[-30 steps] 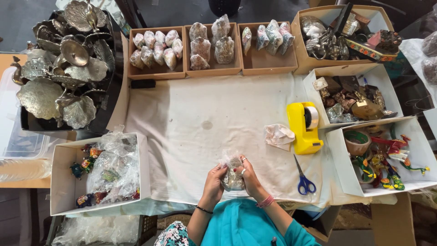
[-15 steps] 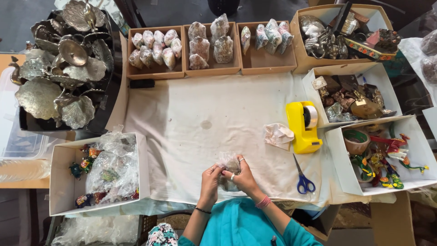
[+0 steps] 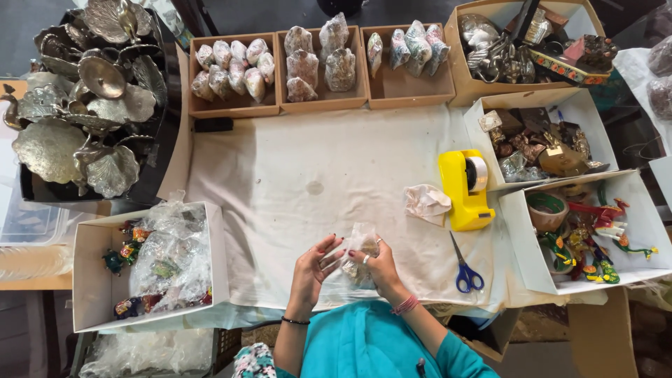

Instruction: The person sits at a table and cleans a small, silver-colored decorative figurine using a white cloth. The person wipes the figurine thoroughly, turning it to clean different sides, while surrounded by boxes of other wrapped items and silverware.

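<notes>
Hands at near table edge, over cloth (image 3: pixel 308 175). Left hand (image 3: pixel 313 267) fingers spread, just touching wrapped item (image 3: pixel 358 253); right hand (image 3: pixel 381 269) closed round it. Risk: thin plastic slips or tears w/ one-hand hold. Scissors (image 3: pixel 465 269) lie near right.

Three brown trays (image 3: pixel 323 105) stand in a row at the far edge of the surface (image 3: pixel 308 182), each holding small items wrapped in clear plastic. A white box (image 3: pixel 91 280) at the left is filled with clear bags over colourful figurines. The right hand (image 3: pixel 381 269) holds a small clear-wrapped packet (image 3: pixel 360 245), which the left hand (image 3: pixel 315 266) touches.
</notes>
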